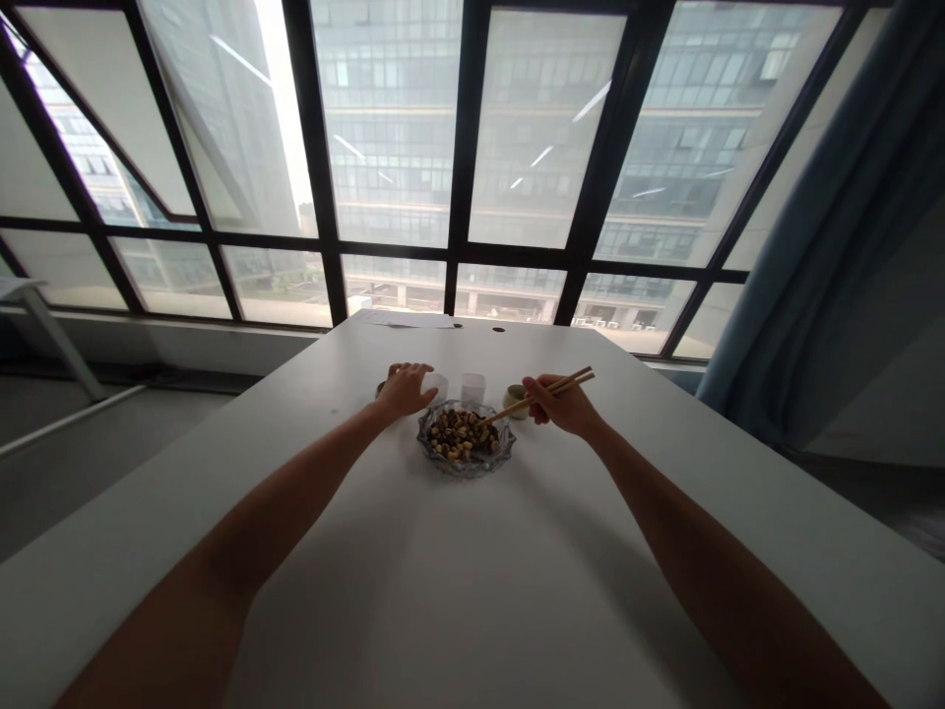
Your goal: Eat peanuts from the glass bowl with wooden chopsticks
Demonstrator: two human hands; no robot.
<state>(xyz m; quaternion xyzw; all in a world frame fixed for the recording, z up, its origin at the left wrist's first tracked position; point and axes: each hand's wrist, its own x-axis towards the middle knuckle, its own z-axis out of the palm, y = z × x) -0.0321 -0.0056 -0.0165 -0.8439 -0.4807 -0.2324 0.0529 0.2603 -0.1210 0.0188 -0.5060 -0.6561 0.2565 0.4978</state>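
A clear glass bowl [467, 469] with a scalloped rim holds a mix of dark and pale pieces, like nuts or beans. My right hand [555, 402] grips a pair of wooden chopsticks [509, 410], their tips down in the mix at the bowl's right side. Behind the bowl stands a small clear cup [473, 387]. Another clear cup [438, 388] is just right of my left hand [406, 389], whose fingers are spread above a dark round container [380, 390], mostly hidden. A greenish round container [515, 399] sits beside my right hand, partly covered by it.
The white table [428, 591] reaches toward large windows. Papers [406, 320] lie at its far edge, near two dark holes. A blue curtain [819, 236] hangs at the right, and a white table frame [63, 345] stands at the left.
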